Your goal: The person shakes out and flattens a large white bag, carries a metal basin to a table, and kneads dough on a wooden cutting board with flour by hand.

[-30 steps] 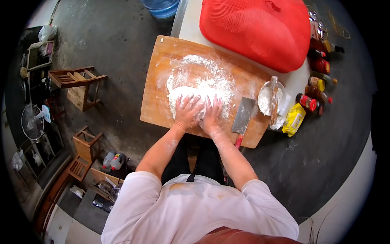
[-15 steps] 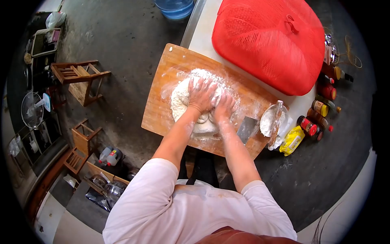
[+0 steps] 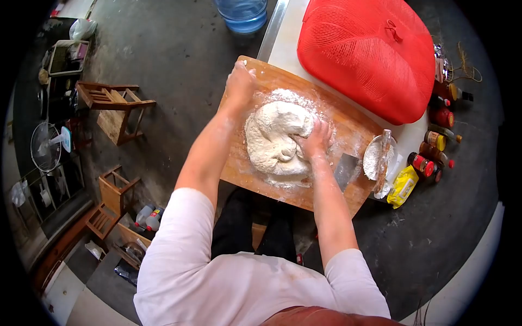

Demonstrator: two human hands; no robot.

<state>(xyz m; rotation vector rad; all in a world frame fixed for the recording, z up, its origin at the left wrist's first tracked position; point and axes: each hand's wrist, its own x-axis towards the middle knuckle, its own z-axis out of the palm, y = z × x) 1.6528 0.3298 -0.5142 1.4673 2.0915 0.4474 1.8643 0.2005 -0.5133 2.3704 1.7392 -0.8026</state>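
Observation:
A large floury lump of dough [image 3: 272, 136], folded with a curled seam, lies on a wooden board [image 3: 231, 155]. My right hand [image 3: 318, 140] clasps the dough's right side, with the thumb pressed into the fold and the fingers over its outer edge. Away from the dough, my left hand [image 3: 240, 86] is closed at the board's far-left corner and appears to grip the edge; its fingertips are hidden. Loose flour [image 3: 285, 96] is scattered around the dough. A flat metal dough scraper [image 3: 345, 171] rests to the right of my right forearm.
Beyond the scraper, a rolling pin [image 3: 383, 163] lies across a bowl of flour [image 3: 371, 160]. Nearby are a yellow packet [image 3: 403, 186] and several jars and bottles [image 3: 421, 164]. A red mesh cover [image 3: 364, 60] sits behind the board. Wooden chairs [image 3: 111, 108] stand at left.
My left hand has lifted off the dough and moved left and away to the board's corner. My right hand stays on the dough's right side. The whole view has shifted slightly.

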